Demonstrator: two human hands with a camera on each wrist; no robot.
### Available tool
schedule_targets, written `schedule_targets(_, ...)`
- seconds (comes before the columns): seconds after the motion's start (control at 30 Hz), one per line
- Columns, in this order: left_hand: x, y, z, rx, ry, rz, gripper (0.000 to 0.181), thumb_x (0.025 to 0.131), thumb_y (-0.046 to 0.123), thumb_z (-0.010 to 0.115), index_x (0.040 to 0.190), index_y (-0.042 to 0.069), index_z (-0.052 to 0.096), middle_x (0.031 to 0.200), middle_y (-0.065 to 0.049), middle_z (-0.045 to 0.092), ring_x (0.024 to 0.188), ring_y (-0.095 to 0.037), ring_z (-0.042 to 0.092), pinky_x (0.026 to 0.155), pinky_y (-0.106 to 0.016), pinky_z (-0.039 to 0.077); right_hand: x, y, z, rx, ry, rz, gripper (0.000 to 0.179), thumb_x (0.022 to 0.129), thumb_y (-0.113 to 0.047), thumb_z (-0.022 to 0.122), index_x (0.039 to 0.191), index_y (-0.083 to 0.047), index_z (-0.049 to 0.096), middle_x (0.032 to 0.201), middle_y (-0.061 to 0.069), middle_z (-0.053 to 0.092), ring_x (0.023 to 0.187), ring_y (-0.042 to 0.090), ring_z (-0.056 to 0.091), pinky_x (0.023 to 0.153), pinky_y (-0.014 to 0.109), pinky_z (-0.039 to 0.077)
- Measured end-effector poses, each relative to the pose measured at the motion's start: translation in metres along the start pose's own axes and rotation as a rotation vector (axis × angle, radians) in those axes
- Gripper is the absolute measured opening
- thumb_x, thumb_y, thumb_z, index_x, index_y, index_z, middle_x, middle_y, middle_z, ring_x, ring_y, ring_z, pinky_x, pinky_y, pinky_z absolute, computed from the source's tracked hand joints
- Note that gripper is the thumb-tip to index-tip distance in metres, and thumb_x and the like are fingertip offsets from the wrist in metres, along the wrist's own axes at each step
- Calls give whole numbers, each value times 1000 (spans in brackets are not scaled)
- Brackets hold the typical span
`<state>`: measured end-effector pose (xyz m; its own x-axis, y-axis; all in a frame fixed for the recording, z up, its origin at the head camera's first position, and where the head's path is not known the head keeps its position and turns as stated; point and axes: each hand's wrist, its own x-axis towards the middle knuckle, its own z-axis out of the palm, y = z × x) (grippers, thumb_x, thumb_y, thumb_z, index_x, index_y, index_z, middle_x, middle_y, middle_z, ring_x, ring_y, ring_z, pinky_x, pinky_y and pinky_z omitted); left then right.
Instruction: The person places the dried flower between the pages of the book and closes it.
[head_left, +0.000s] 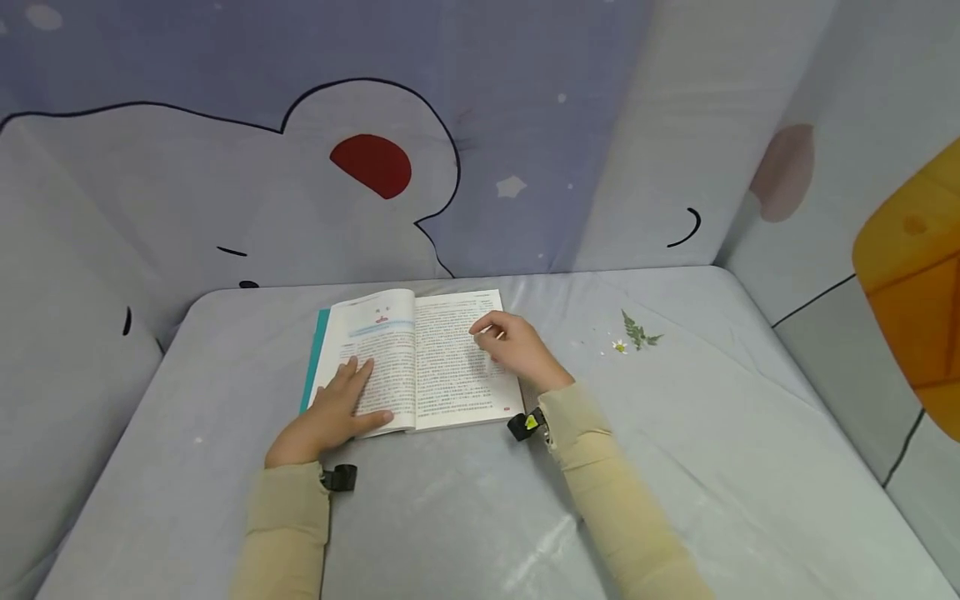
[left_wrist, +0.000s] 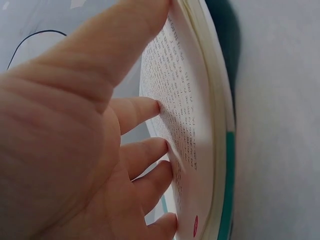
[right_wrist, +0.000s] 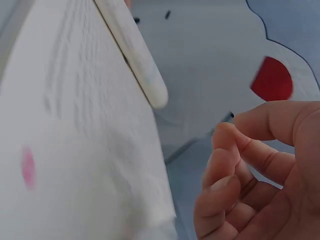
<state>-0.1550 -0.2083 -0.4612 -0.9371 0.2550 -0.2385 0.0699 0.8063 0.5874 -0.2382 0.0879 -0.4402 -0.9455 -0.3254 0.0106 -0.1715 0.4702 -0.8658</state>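
An open book (head_left: pixel 450 358) with printed pages and a teal cover edge lies on the table. My left hand (head_left: pixel 333 417) rests spread on its left page, fingers straight and thumb out near the bottom edge. The left wrist view shows the fingertips (left_wrist: pixel 162 145) touching the print. Over the right page is my right hand (head_left: pixel 513 346), its thumb and index finger brought together and the other fingers curled. In the right wrist view no object shows between those fingertips (right_wrist: pixel 226 129). A green fern leaf (head_left: pixel 633 330) and a small white flower (head_left: pixel 619 346) lie right of the book.
The table (head_left: pixel 450 517) has a pale grey cloth cover. Printed fabric (head_left: pixel 525 142) with cartoon shapes hangs behind and at both sides. Tiny white bits (head_left: pixel 602 353) lie near the flower. Each wrist wears a black strap (head_left: pixel 341 477).
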Motion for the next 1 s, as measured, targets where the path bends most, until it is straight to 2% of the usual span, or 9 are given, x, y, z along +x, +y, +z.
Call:
schedule_targets(0.23,0,0,-1,5,-2,-12,100,94,44,72,160,-5,15,164,-34,2,150,-53,-1,115,-73,4,-16,11,-45,-168,144,4,19,100,-17,60,111,-6,71,96,8,67,85,23,60,71,36,50)
schedule_targets(0.53,1,-2,0,15,-2,-14,100,93,44,72,159,-5,15,164,-34,2,150,-53,0,115,-74,5,-36,36,-99,-193,291,109,23,99,-16,58,115,-4,69,101,13,63,86,28,60,71,38,49)
schedule_targets(0.67,2,-3,0,8,-1,-9,100,93,44,72,159,-6,15,164,-34,2,150,-53,0,115,-74,5,-41,49,-115,-215,330,173,24,100,-18,56,116,-4,69,108,14,64,92,30,60,75,39,48)
schedule_targets(0.77,2,-3,0,-3,-1,-1,100,93,43,72,159,-6,15,164,-34,2,151,-52,0,115,-73,4,-46,60,-125,-214,351,225,26,101,-18,55,116,-2,69,109,15,64,90,31,62,75,38,49)
schedule_targets(1.0,2,-3,1,-7,-1,-10,101,92,46,73,160,-3,15,164,-33,2,151,-52,0,116,-73,4,-54,84,-137,-258,364,329,22,98,-12,59,111,2,69,108,20,66,95,31,59,81,39,47)
